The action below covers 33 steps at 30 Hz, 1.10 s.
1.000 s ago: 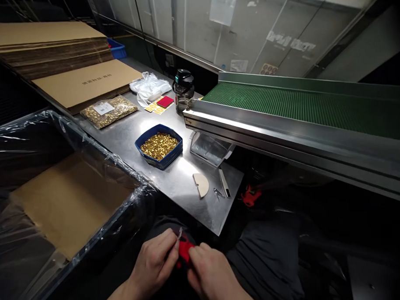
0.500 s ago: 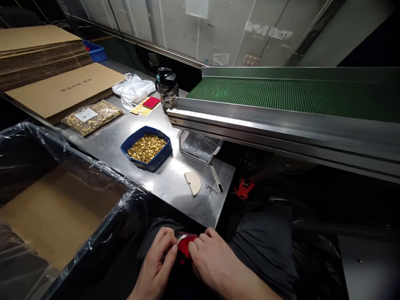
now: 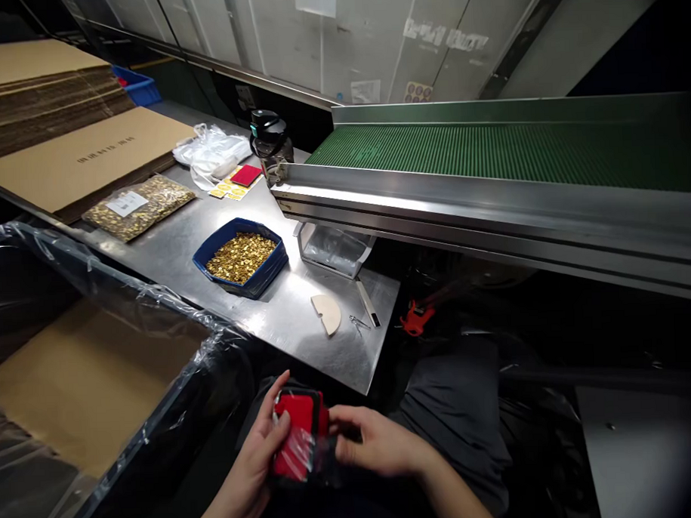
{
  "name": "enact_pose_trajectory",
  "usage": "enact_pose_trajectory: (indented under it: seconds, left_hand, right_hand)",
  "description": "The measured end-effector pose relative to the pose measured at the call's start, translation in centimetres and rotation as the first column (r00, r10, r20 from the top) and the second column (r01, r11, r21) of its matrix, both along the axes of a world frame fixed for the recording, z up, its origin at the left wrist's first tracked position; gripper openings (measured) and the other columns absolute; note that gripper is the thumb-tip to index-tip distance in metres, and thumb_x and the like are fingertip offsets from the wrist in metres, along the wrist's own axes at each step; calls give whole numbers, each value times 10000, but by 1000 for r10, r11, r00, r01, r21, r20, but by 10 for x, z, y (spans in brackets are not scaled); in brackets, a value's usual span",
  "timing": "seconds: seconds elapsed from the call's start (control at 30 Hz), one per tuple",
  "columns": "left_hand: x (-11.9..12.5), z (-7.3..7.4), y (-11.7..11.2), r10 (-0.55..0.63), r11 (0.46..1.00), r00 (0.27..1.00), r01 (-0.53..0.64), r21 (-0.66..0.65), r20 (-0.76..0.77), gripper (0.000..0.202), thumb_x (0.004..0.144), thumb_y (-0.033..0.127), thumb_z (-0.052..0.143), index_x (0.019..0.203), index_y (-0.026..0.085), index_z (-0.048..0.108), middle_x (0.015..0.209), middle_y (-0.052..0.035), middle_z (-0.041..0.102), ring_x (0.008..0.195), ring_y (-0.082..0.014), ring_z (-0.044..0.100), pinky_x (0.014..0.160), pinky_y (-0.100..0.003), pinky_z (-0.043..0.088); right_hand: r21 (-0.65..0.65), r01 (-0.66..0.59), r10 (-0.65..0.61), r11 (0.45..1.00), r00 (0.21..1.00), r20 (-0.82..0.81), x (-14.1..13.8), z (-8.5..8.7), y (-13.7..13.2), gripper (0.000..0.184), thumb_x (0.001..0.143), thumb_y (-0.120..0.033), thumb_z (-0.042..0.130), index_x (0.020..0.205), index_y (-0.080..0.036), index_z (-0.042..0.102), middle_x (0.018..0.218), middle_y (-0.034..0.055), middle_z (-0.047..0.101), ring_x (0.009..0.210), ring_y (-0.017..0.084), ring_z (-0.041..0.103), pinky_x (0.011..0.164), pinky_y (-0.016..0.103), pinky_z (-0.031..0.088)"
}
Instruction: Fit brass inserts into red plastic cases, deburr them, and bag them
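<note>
My left hand grips a flat red packet with a black edge, the thumb lying over its front. Clear plastic film shines over the packet's lower part. At the packet's right side is my right hand, its fingers bent and touching the edge; the fingertips are slightly blurred. Both hands are above my lap, in front of the metal table. On that table lie a pale half-round piece, a small metal clip-like item and a slim white-handled cutter.
A blue tray holds many small gold pieces, with a bag of similar pieces behind it. A green conveyor belt runs along the right. To the left stands a plastic-lined box. A dark bottle stands near the belt's end.
The red packet, mostly covered by both hands before, now shows its broad face, turned up in my left hand. My right hand has shifted to its right edge. The camera view has shifted slightly.
</note>
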<state>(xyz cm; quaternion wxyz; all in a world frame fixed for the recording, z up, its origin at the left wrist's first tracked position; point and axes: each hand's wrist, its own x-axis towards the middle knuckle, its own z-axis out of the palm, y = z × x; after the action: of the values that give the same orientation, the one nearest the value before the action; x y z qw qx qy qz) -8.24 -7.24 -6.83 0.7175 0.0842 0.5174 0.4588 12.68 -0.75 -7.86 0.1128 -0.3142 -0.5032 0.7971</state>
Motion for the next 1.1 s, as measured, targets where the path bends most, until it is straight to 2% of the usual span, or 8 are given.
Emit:
enact_pose_trajectory:
  seconds: [0.1, 0.17, 0.23, 0.4, 0.6, 0.8, 0.9, 1.1]
  left_hand:
    - [-2, 2, 0, 69, 996, 996, -72, -56, -57, 687, 864, 534, 676, 1453, 370, 361, 1263, -80, 651, 979, -261, 704, 812, -348, 578]
    - [-4, -4, -2, 55, 998, 992, -59, -37, -117, 677, 846, 552, 692, 1418, 347, 395, 1255, -71, 657, 964, -243, 701, 829, -327, 572]
    - [-6, -14, -6, -2, 1000, 986, 2, -1, -169, 654, 855, 573, 674, 1397, 336, 396, 1216, -63, 667, 914, -217, 695, 837, -318, 564]
    - [-13, -42, -16, -146, 972, 948, 190, 135, -283, 602, 865, 601, 643, 1331, 297, 415, 1229, -80, 619, 1024, -245, 651, 868, -330, 542]
    - [-17, -60, -26, -172, 949, 936, 241, 203, -306, 640, 803, 534, 757, 1308, 286, 453, 1247, -59, 609, 1102, -236, 609, 947, -295, 483]
    - [-5, -53, -29, -192, 944, 924, 267, 196, -332, 555, 797, 466, 782, 1251, 287, 517, 1161, -23, 636, 1019, -213, 620, 893, -277, 478]
    - [-4, -45, -27, -234, 921, 922, 311, 233, -308, 563, 786, 502, 783, 1247, 283, 544, 1163, -26, 636, 1040, -227, 612, 922, -292, 468]
    - [-8, -35, -25, -325, 882, 914, 385, 272, -242, 508, 798, 558, 755, 1180, 276, 575, 1072, -13, 621, 943, -195, 586, 836, -275, 465]
  right_hand:
    - [-19, 151, -149, 988, 986, 79, 0, -9, -25, 435, 818, -528, 757, 1099, -200, 707, 926, 23, 652, 833, 164, 563, 778, 284, 429]
    - [156, 352, -374, 923, 916, 144, -6, -11, -34, 355, 874, -520, 688, 1015, -195, 697, 908, 20, 612, 819, 163, 547, 761, 284, 425]
    - [357, 406, -475, 842, 870, 132, -14, -10, -36, 282, 874, -464, 692, 991, -210, 667, 959, 16, 579, 847, 165, 537, 765, 279, 420]
    - [424, 202, -349, 883, 886, 305, -24, 0, -29, 98, 856, -170, 656, 842, -220, 573, 831, -43, 555, 762, 123, 519, 693, 236, 381]
    - [462, -55, -165, 885, 892, 422, -6, 16, -33, 119, 926, -150, 527, 975, -248, 575, 851, -51, 625, 769, 121, 574, 707, 234, 390]
    - [456, -247, -6, 855, 875, 485, 7, 50, -36, 165, 968, -192, 508, 1040, -284, 625, 1025, -28, 658, 973, 149, 617, 861, 244, 425]
    - [402, -317, 98, 859, 872, 479, 12, 61, -30, 43, 915, -242, 647, 944, -273, 643, 1039, -38, 633, 997, 149, 602, 866, 236, 423]
    - [277, -211, 111, 938, 935, 337, 26, 53, -16, 241, 763, -307, 838, 848, -217, 632, 957, -44, 627, 804, 111, 573, 714, 210, 423]
